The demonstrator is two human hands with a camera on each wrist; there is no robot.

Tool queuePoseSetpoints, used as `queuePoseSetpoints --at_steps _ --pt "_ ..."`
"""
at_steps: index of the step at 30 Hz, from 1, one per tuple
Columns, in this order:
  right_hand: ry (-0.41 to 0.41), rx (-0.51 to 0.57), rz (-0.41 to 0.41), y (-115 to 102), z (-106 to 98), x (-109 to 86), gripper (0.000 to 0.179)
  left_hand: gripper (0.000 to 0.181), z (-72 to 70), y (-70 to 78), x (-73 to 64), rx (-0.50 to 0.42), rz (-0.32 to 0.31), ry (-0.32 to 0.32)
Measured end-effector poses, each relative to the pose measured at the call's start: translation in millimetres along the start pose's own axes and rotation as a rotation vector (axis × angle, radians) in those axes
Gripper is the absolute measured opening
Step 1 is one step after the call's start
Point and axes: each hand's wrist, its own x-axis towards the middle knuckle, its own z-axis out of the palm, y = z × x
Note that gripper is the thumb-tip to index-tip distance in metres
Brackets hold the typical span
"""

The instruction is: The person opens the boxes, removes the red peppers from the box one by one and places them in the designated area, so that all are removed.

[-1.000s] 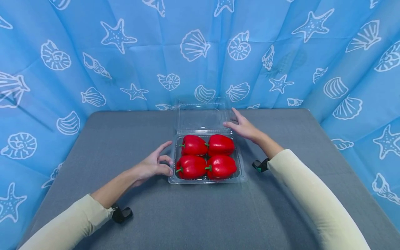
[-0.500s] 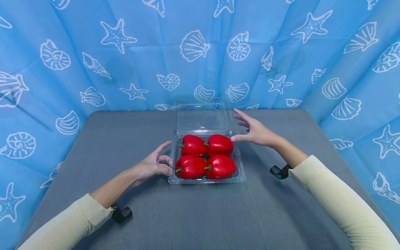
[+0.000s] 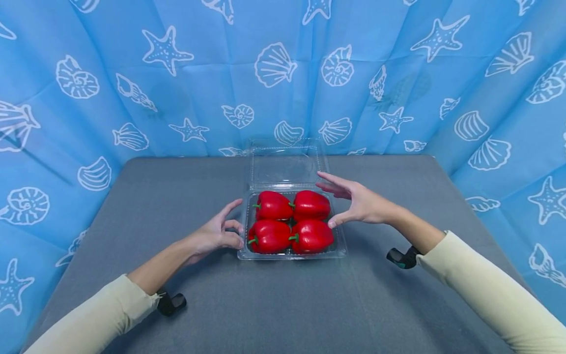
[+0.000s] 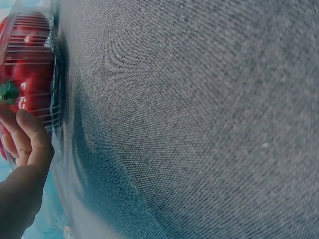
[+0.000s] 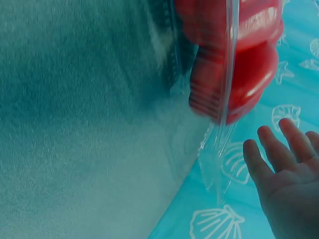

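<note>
A clear plastic clamshell container [image 3: 292, 256] sits on the grey table with its lid [image 3: 285, 164] swung back. Several red bell peppers with green stems fill its base in two rows, including a front-right pepper [image 3: 315, 236] and a back-right pepper [image 3: 311, 204]. My left hand [image 3: 217, 231] rests against the container's left side, fingers loosely bent; in the left wrist view its fingertips [image 4: 26, 117] lie by the clear wall. On the other side my right hand [image 3: 364, 201] hovers, fingers spread and holding nothing, its thumb near the front-right pepper. The right wrist view shows peppers [image 5: 256, 67] beyond the fingers.
A grey cloth covers the table [image 3: 283, 305]. Behind it hangs a blue curtain [image 3: 212, 83] with white shell and starfish prints, close to the raised lid. A black strap device [image 3: 171, 304] sits on the left wrist, another [image 3: 402, 257] on the right.
My right hand has left the lid's right edge, moved right, then come toward the front beside the right-hand peppers. My left hand, the container and the peppers have stayed put.
</note>
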Motion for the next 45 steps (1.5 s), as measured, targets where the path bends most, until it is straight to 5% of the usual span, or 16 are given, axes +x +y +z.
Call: queuePoseSetpoints --at_steps 12,28,45 --pt "-0.134 0.071 -0.054 -8.5 8.5 -7.8 0.103 0.094 0.4 0.9 -0.8 -0.010 -0.015 0.003" --pt "-0.245 0.126 -0.029 -7.1 21.3 -9.2 0.100 0.094 -0.6 -0.1 -0.8 -0.011 -0.024 -0.002" --pt "-0.205 -0.050 -0.043 -5.2 34.8 -5.9 0.093 0.096 -0.5 0.9 -0.3 -0.018 -0.018 -0.007"
